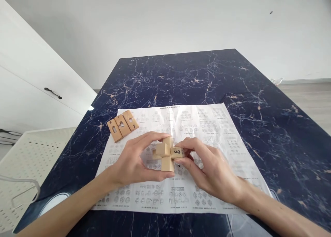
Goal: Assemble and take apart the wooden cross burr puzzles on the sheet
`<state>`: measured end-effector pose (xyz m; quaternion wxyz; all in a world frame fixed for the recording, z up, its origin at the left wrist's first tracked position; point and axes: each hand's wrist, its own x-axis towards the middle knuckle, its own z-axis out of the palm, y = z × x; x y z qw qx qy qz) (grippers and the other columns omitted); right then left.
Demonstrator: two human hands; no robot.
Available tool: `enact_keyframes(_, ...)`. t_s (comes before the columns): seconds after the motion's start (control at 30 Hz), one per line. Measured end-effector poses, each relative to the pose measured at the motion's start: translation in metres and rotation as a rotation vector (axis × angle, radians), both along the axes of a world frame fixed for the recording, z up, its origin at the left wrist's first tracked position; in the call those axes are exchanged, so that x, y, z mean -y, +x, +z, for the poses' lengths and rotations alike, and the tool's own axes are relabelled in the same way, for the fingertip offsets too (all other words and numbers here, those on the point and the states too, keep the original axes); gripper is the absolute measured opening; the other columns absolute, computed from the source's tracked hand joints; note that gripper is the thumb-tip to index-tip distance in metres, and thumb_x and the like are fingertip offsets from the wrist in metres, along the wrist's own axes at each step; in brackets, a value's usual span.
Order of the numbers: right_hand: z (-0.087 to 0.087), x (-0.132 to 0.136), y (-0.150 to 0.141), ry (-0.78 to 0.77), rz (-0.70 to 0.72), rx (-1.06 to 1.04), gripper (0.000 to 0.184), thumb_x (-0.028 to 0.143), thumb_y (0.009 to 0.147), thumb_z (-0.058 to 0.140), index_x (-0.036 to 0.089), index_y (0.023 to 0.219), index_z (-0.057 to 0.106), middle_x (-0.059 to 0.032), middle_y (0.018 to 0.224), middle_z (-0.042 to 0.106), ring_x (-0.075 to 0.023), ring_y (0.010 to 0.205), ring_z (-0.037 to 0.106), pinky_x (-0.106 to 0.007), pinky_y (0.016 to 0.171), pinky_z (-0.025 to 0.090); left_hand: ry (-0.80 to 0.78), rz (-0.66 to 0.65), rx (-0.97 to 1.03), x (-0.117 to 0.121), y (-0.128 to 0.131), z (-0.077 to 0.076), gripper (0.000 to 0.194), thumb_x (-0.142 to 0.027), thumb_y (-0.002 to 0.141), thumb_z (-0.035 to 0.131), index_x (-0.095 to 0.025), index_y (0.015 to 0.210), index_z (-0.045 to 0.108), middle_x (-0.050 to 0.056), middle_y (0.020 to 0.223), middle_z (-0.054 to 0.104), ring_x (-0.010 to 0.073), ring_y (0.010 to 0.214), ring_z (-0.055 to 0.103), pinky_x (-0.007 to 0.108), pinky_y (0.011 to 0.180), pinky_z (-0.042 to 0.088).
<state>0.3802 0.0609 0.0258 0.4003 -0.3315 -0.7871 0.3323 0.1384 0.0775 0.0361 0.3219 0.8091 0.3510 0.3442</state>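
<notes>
Between my two hands is a small wooden interlocking puzzle [162, 150], its pale pieces crossing one another over the printed sheet. My left hand [131, 157] is closed on it, the thumb at its near end and the fingers at its far end. A piece marked 3 [177, 152] juts out on the right side, and my right hand [207, 164] pinches its outer end. Three more notched wooden pieces [122, 125], numbered and slightly darker, lie side by side at the sheet's upper left corner. The inner joints of the puzzle are hidden.
A creased paper sheet [214, 126] with printed assembly diagrams lies under my hands on the dark blue marbled table [181, 78]. White cabinets [38, 68] stand at left, above a perforated white chair [18, 175]. A pale wall is beyond the table's far edge.
</notes>
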Motion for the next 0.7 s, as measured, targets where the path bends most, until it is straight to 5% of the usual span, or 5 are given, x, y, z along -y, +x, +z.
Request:
enact_keyframes(0.17,0.006,-0.006,0.007,0.145,0.113,0.039,0.010,0.028,0.116,0.049,0.022,0.121,0.054,-0.0005,0.087,0.067,-0.0132,0.067,0.062,-0.025,0.060,0.053,-0.239,-0.069,0.097,-0.005,-0.001,0.002,0.066,-0.050,0.077,0.094,-0.025,0.133,0.071,0.007,0.115,0.080,0.0263,0.102,0.076,0.041,0.094,0.062)
enact_keyframes(0.27,0.008,-0.005,0.008,0.234,0.164,0.061,0.009,0.024,0.116,0.047,0.022,0.121,0.054,-0.0017,0.091,0.068,-0.0140,0.072,0.063,-0.025,0.063,0.054,-0.461,-0.199,0.141,-0.008,-0.003,0.003,0.055,-0.061,0.085,0.084,-0.021,0.123,0.076,0.008,0.100,0.079,0.0235,0.085,0.074,0.038,0.079,0.062)
enact_keyframes(0.4,0.008,-0.003,0.007,0.291,0.219,0.040,0.011,0.017,0.114,0.050,0.021,0.124,0.055,-0.0052,0.104,0.073,-0.0150,0.086,0.068,-0.025,0.072,0.056,-0.705,-0.306,0.217,-0.011,-0.003,0.003,0.065,-0.076,0.083,0.077,-0.021,0.117,0.079,0.009,0.094,0.076,0.0221,0.078,0.070,0.035,0.071,0.059)
enact_keyframes(0.7,0.007,-0.004,0.006,0.304,0.143,0.080,0.011,0.022,0.116,0.047,0.023,0.123,0.055,-0.0058,0.099,0.074,-0.0183,0.082,0.071,-0.030,0.067,0.057,-0.603,-0.209,0.278,-0.009,-0.004,-0.002,0.062,-0.059,0.078,0.091,-0.023,0.126,0.076,0.009,0.108,0.075,0.0255,0.095,0.072,0.038,0.086,0.061)
